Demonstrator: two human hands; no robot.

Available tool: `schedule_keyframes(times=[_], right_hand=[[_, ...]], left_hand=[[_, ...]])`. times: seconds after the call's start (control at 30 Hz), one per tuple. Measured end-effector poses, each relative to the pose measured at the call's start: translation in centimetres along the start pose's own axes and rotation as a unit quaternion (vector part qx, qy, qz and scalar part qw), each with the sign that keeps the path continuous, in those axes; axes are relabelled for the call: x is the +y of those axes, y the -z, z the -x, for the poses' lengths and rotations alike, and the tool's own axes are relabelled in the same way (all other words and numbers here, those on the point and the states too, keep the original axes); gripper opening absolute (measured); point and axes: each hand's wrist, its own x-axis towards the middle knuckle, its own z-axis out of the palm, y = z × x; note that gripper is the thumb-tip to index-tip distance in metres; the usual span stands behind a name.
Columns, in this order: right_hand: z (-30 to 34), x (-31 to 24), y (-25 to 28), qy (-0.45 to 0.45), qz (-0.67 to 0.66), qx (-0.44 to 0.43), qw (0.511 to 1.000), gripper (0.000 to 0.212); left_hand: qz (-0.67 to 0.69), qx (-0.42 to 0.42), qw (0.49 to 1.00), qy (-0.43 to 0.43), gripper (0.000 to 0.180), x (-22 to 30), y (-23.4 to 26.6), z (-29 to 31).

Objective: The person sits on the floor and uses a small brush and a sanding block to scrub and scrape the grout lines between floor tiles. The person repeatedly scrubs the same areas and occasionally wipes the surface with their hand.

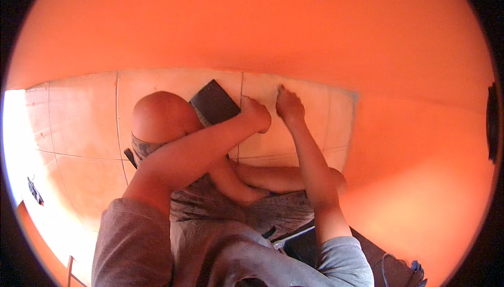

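My left hand (256, 116) is closed, its fingers curled above the tiled floor. It hangs just right of a dark, flat, square object (215, 102), whose kind I cannot make out. Farther right, my right hand (290, 107) is closed too, fingertips pinched together and pointing at the far wall. Whatever either hand may hold is too small or hidden to name. The two hands are apart, with a strip of floor between them.
Pale floor tiles (86, 113) meet an orange wall (252, 24) ahead and on the right. My raised left knee (163, 113) stands beside the square. A dark surface with a cable (386, 268) lies at lower right. A small dark item (35, 191) is in bright light at left.
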Motion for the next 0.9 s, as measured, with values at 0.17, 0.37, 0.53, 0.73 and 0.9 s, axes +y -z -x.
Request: schedule_keyframes(times=[0.17, 0.37, 0.53, 0.73, 0.9], right_hand=[[-1.4, 0.9, -0.2, -0.003, 0.006, -0.023, 1.0, 0.039], [-2.3, 0.2, 1.7, -0.024, -0.02, -0.031, 0.999, 0.036], [-0.5, 0.8, -1.1, -0.016, -0.011, -0.022, 1.0, 0.036], [-3.3, 0.8, 1.3, -0.038, -0.016, -0.035, 0.999, 0.035], [-2.0, 1.4, 0.8, -0.022, -0.01, -0.028, 0.999, 0.036]], left_hand=[[-0.027, 0.053, 0.997, -0.042, 0.039, -0.9, -2.0, -0.8], [-0.009, 0.024, 0.999, -0.029, 0.04, -0.3, -2.2, -1.5], [-0.026, 0.02, 0.999, 0.011, 0.044, 0.3, -1.8, -0.9], [-0.005, 0.028, 0.999, -0.021, 0.047, -0.6, -1.3, -0.3], [-0.01, 0.024, 0.999, -0.024, 0.042, -0.6, -1.6, -0.3]])
